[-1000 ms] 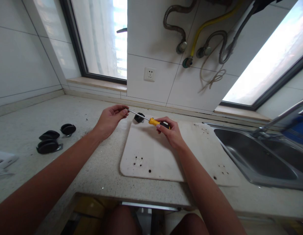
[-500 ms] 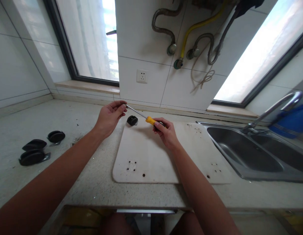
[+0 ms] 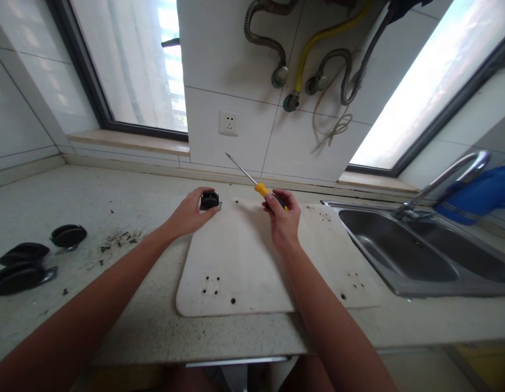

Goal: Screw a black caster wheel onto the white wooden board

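Observation:
My left hand (image 3: pixel 190 212) is closed around a black caster wheel (image 3: pixel 210 200) at the far left corner of a white board (image 3: pixel 244 250). Part of the caster's metal plate shows by my thumb. In my right hand (image 3: pixel 283 218) is a screwdriver (image 3: pixel 258 187) with a yellow and black handle, held above the board. Its thin metal shaft points up and to the left, and the tip touches nothing. The board lies flat on the speckled counter, with groups of small screw holes near its other corners.
Several loose black casters (image 3: pixel 23 256) lie on the counter (image 3: pixel 125 190) at the left, near dark crumbs of debris (image 3: pixel 120 239). To the right is a steel double sink (image 3: pixel 393 250) with a tap (image 3: pixel 444 185). Hoses (image 3: pixel 307 49) and a socket (image 3: pixel 228 123) are on the wall behind.
My left hand has let go of the screwdriver's tip and moved down onto the caster. The screwdriver, in my right hand, now points more steeply upward. The view has shifted slightly.

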A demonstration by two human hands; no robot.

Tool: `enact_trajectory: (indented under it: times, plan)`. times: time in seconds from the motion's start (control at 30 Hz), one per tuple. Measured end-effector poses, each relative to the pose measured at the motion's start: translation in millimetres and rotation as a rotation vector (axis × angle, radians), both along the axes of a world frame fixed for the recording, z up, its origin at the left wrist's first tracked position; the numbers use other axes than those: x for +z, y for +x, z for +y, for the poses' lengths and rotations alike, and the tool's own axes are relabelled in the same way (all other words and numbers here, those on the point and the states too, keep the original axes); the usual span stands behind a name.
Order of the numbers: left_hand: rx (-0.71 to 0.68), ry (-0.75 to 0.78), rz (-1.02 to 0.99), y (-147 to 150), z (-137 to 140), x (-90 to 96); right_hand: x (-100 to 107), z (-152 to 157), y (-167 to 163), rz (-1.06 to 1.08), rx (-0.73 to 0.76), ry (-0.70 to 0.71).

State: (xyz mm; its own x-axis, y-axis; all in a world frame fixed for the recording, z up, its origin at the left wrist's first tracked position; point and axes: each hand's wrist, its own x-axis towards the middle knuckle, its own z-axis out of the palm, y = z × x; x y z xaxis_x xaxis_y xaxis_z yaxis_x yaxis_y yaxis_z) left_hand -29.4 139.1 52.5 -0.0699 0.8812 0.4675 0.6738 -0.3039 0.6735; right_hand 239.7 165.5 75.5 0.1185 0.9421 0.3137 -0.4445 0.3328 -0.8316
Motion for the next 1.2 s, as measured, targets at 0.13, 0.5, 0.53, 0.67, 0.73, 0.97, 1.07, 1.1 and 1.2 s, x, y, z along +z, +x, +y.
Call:
enact_trajectory:
  times: [0.13,0.5,0.53,0.67,0.73,0.97,1.07,1.1,1.2]
  plan:
    - [-0.019,0.018,-0.054,-1,2,-7.3,15,2,-5,-0.030,-0.243,0.111]
    - [-0.111,-0.032,-0.285,-1,9,-14.8,101,55,-61,-0.661,-0.499,0.748]
    - [-0.120,-0.041,-0.305,-1,9,-15.4,100,60,-66,-0.708,-0.502,0.768]
    - [-0.150,-0.085,-0.341,-5,10,-16.8,93,66,-77,-0.841,-0.468,0.802]
    - [-0.157,-0.098,-0.342,-7,11,-17.2,91,65,-78,-0.870,-0.436,0.796]
    - [-0.155,-0.098,-0.345,-6,12,-17.2,91,57,-83,-0.860,-0.370,0.800]
    - [-0.141,-0.088,-0.336,-5,12,-16.9,90,56,-85,-0.884,-0.363,0.808]
    - [-0.138,-0.091,-0.336,-5,13,-17.0,90,56,-86,-0.899,-0.365,0.809]
    - [-0.132,-0.102,-0.339,-6,14,-18.1,92,53,-86,-0.966,-0.383,0.802]
